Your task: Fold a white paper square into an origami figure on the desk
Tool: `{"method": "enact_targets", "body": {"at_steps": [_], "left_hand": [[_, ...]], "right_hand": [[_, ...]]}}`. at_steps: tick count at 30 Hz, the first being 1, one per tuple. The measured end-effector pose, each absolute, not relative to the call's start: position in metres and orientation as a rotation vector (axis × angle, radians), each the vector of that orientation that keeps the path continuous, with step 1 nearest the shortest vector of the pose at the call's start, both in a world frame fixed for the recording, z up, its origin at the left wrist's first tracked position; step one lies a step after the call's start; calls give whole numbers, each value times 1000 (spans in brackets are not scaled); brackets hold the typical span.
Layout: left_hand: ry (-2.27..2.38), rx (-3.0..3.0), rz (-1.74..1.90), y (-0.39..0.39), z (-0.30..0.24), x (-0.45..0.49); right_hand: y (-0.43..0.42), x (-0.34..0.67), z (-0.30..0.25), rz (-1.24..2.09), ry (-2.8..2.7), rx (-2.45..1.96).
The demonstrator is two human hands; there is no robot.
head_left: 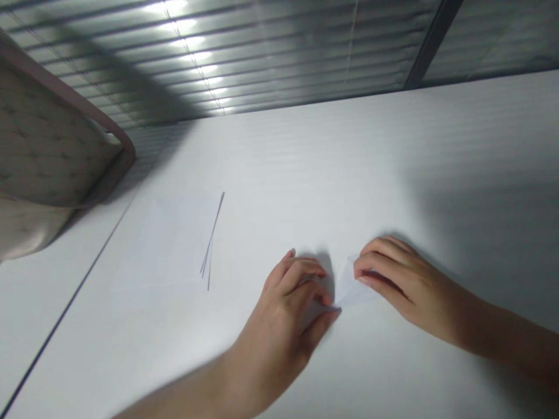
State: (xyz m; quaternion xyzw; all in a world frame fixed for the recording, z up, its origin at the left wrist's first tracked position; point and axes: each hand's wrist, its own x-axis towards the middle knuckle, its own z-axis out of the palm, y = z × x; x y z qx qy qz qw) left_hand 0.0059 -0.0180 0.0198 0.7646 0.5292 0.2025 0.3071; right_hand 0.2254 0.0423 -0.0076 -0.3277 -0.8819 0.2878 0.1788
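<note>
A small folded piece of white paper (pixel 349 289) lies low over the white table between my two hands. My left hand (pixel 290 320) pinches its left end, thumb and fingers closed along a crease. On the paper's right end, my right hand (pixel 388 273) is closed, thumb against bent fingertips. Parts of the paper are hidden behind the fingers of both hands, so its full shape cannot be made out.
Left of my hands lie several flat sheets of white paper (pixel 170 244) with dark edges. A quilted bag (pixel 52 139) stands at the far left. Slatted blinds (pixel 271 52) rise behind the table's (pixel 305 151) back edge. A dark seam runs down the left side.
</note>
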Motion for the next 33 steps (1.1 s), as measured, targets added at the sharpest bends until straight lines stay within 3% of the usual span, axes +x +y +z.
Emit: {"method": "enact_targets", "body": {"at_steps": [33], "left_hand": [[1523, 1929, 504, -28, 33, 2]], "right_hand": [[32, 215, 2, 779, -2498, -1078]]}}
